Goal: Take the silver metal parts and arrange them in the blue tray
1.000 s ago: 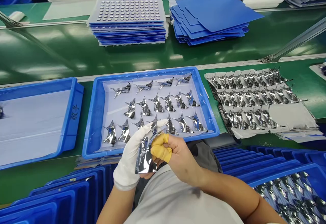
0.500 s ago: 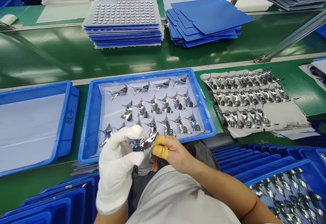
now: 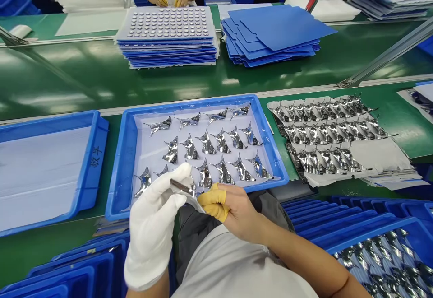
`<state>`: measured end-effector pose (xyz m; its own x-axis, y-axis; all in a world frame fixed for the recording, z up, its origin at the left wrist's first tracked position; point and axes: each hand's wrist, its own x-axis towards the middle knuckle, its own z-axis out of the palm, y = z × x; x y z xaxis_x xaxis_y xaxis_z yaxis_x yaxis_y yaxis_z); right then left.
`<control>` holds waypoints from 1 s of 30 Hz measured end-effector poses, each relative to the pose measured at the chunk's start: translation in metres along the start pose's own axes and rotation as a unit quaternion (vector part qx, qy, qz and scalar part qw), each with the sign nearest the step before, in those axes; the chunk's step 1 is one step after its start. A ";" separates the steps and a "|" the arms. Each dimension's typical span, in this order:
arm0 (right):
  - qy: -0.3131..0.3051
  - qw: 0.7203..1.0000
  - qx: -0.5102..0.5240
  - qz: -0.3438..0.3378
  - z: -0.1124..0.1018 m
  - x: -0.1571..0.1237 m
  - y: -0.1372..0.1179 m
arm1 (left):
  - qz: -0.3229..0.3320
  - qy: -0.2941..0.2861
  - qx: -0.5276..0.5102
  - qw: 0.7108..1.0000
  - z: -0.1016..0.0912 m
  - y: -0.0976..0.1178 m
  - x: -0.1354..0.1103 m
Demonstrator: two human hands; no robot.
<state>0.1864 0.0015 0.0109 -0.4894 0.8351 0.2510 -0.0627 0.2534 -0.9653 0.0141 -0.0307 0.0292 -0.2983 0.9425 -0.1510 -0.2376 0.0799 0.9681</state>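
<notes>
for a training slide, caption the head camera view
Gloved left hand and yellow-capped right hand handle a foil piece over a blue tray

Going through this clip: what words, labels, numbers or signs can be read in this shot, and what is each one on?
"敬半" (best reading, not certain): two dark Chinese characters on the right wall of the left blue plastic tray.
Dark markings on the crumpled silver foil pieces: too small and blurred to read.
No other text can be read.
</notes>
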 end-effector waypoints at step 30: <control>0.303 0.783 -0.438 0.322 -0.243 0.081 0.145 | -0.106 -0.026 0.003 0.994 0.031 -0.027 0.039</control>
<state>0.3490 0.2243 -0.0917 0.3452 0.9382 -0.0243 0.7773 -0.3003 -0.5528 0.0378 0.0140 0.0036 -0.1932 0.9200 -0.3409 -0.2837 0.2802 0.9171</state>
